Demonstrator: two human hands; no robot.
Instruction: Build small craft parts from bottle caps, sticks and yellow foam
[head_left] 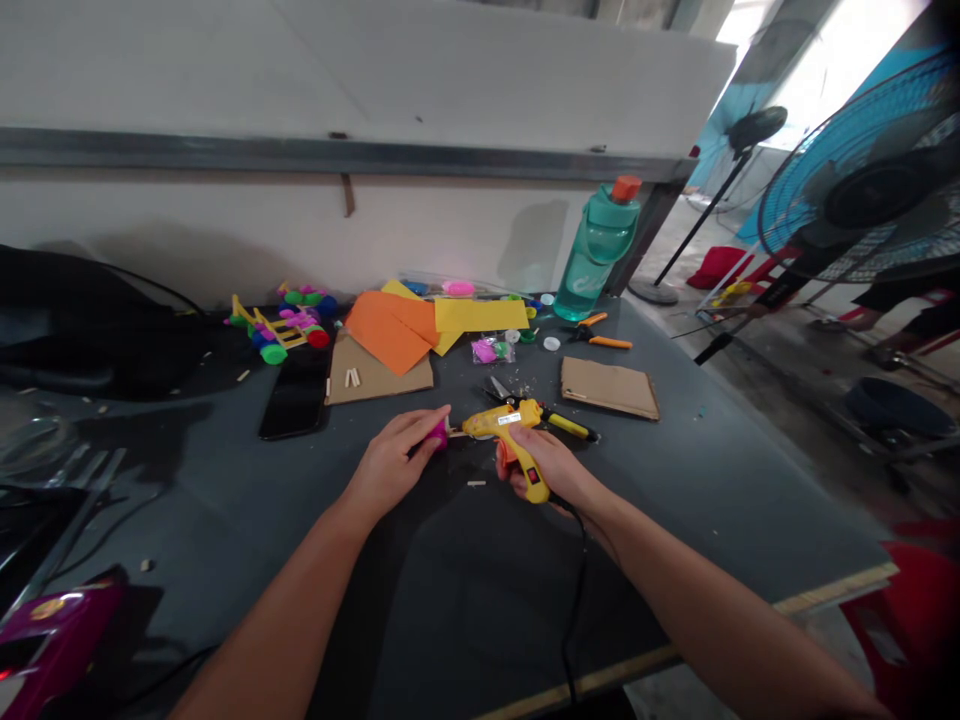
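In my right hand is a yellow hot glue gun, its nozzle pointing left and its black cord running down over the table's front edge. The fingers wrap round its handle near the orange trigger. My left hand pinches a small magenta bottle cap just at the nozzle; a thin stick shows beside the cap. Whether nozzle and cap touch I cannot tell. A short pale stick piece lies on the dark table below the gun. Behind the gun are scissors and a yellow-black cutter knife.
Cardboard pieces, orange paper, orange-handled pliers and a green bottle stand or lie toward the back. A black phone and colourful toy cars are at left. A fan stands at right.
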